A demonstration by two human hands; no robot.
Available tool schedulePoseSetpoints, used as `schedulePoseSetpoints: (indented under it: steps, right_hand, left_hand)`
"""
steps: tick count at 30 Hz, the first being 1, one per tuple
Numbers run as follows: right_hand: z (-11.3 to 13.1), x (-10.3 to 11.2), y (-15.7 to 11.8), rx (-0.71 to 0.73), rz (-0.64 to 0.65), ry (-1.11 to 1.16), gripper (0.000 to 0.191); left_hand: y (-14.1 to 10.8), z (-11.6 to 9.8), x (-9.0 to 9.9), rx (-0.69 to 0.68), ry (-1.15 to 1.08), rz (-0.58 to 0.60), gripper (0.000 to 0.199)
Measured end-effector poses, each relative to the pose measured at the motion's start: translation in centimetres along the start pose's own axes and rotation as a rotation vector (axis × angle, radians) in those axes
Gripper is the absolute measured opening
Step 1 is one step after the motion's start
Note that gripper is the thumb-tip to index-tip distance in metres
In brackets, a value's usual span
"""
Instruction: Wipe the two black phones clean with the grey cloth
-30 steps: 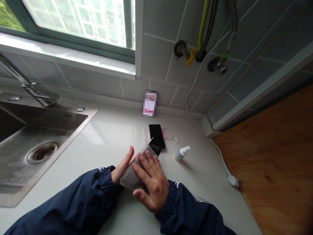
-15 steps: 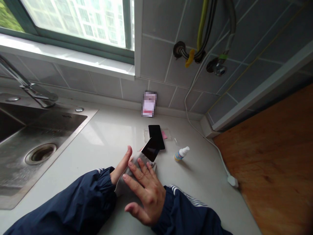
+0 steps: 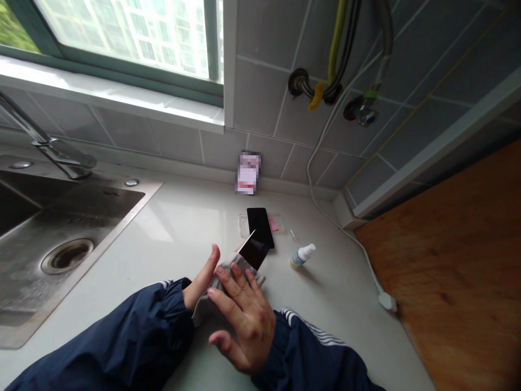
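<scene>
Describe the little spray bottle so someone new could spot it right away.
Find the steel sink set into the white counter, then look right along the counter to the black phone lying flat near the wall. Just to the right of it is the spray bottle: small, white-topped, with a coloured label, and the only bottle in view.

L hand (image 3: 200,276) upright, edge-on; R hand (image 3: 244,320) fingers spread, back up.

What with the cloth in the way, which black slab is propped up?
The nearer slab tilts up on the gray cloth by the right hand. The other slab lies flat on a clear plastic sheet.
</scene>
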State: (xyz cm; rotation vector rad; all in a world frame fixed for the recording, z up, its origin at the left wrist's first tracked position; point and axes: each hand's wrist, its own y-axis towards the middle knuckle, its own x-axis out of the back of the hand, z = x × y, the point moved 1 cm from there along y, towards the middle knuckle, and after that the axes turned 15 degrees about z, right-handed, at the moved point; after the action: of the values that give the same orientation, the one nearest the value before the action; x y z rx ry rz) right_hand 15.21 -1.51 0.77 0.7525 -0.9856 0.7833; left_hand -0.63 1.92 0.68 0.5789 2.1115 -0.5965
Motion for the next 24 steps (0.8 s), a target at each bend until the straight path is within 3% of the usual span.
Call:
schedulePoseSetpoints:
  steps: [8, 20, 24]
  right_hand:
    - [-0.9, 0.3, 0.3, -0.038, -0.061, 0.003, 0.061]
    - [-3.0, 0.9, 0.8, -0.098, -0.18, 0.034, 0.059]
    - [-3.7, 1.3, 0.9, -0.113, -0.234, 0.034, 0.057]
  left_hand:
    - [-0.5, 0.3, 0.0, 0.046, -0.088, 0.221, 0.093]
    - [-0.2, 0.6, -0.3, -0.089, 0.127, 0.222, 0.079]
    - [-0.4, 0.8, 0.3, -0.129, 0.206, 0.225, 0.055]
